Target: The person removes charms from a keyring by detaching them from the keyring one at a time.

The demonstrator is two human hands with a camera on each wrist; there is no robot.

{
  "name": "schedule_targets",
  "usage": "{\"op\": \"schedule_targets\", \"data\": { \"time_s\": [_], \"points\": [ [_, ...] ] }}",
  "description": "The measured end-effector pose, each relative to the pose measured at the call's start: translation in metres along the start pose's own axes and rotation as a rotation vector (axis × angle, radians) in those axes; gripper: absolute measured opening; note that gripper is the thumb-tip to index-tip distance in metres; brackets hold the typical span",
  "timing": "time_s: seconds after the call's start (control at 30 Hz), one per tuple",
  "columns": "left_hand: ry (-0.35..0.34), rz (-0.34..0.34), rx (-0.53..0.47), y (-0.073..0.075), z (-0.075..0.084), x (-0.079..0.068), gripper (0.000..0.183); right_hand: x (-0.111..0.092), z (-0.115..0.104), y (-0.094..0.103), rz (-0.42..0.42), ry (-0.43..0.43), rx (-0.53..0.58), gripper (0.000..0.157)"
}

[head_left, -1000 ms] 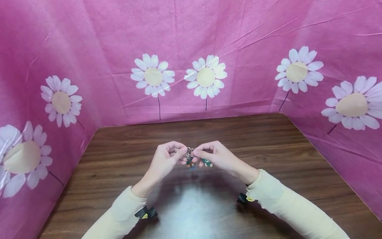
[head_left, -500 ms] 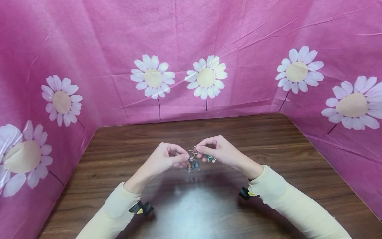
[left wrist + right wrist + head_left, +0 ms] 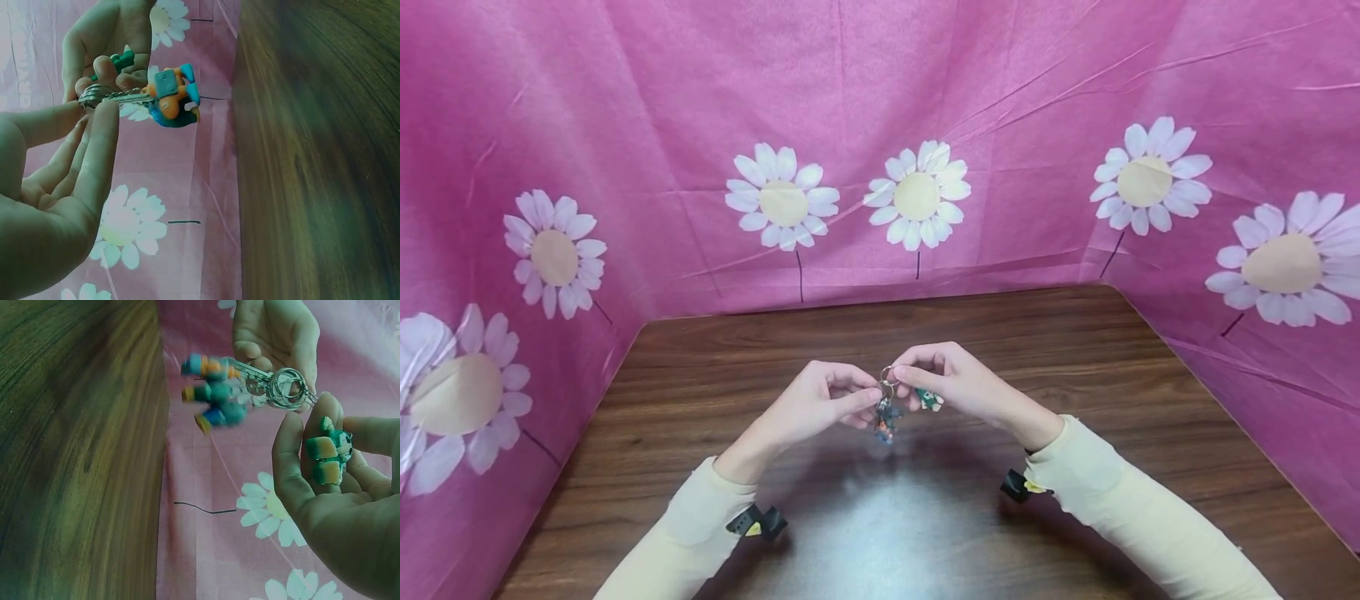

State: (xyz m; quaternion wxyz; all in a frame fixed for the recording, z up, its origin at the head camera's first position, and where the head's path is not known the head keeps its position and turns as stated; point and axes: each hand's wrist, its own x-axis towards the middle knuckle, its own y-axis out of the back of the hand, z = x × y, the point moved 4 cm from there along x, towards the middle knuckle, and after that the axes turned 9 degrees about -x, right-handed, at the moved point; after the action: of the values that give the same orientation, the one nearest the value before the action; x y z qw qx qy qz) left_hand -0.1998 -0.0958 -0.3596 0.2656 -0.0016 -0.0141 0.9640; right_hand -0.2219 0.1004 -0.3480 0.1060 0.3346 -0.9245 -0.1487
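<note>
Above the table my left hand (image 3: 820,406) pinches a bunch of keychains by their metal rings (image 3: 289,389). Toy-figure charms (image 3: 886,427) hang below on short chains. An orange and blue figure (image 3: 172,94) shows clearly in the left wrist view; the right wrist view has several figures, blurred. My right hand (image 3: 951,375) pinches a ring between thumb and forefinger, close to the left fingertips. A green and cream figure (image 3: 330,455) lies against the right hand's curled fingers. Whether the rings of the two hands are linked, I cannot tell.
The brown wood-grain table (image 3: 700,400) lies under both hands. A pink cloth (image 3: 700,100) printed with white daisies walls it at the back and both sides. Black straps with small devices (image 3: 756,522) sit at both wrists.
My hands have drawn slightly apart, the right one rising and shifting right. The hanging charms dropped lower into view and swing, while the green figure stays by the right hand.
</note>
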Motion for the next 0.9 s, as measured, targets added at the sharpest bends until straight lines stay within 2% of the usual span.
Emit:
{"op": "schedule_targets", "data": {
  "time_s": [0.13, 0.27, 0.6, 0.73, 0.9],
  "points": [
    [-0.02, 0.023, -0.013, 0.0, 0.003, 0.001, 0.024, 0.0, 0.001, 0.0, -0.003, -0.008, 0.014, 0.021],
    [-0.035, 0.027, 0.036, 0.001, 0.004, 0.001, 0.021, -0.001, 0.0, -0.001, -0.014, -0.003, 0.018, 0.02],
    [0.01, -0.089, 0.157, -0.007, 0.008, -0.001, 0.018, -0.002, -0.003, -0.003, -0.034, -0.02, 0.014, 0.02],
    [0.005, -0.105, 0.141, -0.01, 0.005, -0.001, 0.016, -0.002, -0.002, -0.004, -0.039, -0.031, 0.031, 0.02],
    [0.008, -0.039, 0.061, -0.011, 0.001, 0.0, 0.013, -0.002, -0.002, -0.003, -0.015, -0.042, 0.019, 0.02]
  ]
}}
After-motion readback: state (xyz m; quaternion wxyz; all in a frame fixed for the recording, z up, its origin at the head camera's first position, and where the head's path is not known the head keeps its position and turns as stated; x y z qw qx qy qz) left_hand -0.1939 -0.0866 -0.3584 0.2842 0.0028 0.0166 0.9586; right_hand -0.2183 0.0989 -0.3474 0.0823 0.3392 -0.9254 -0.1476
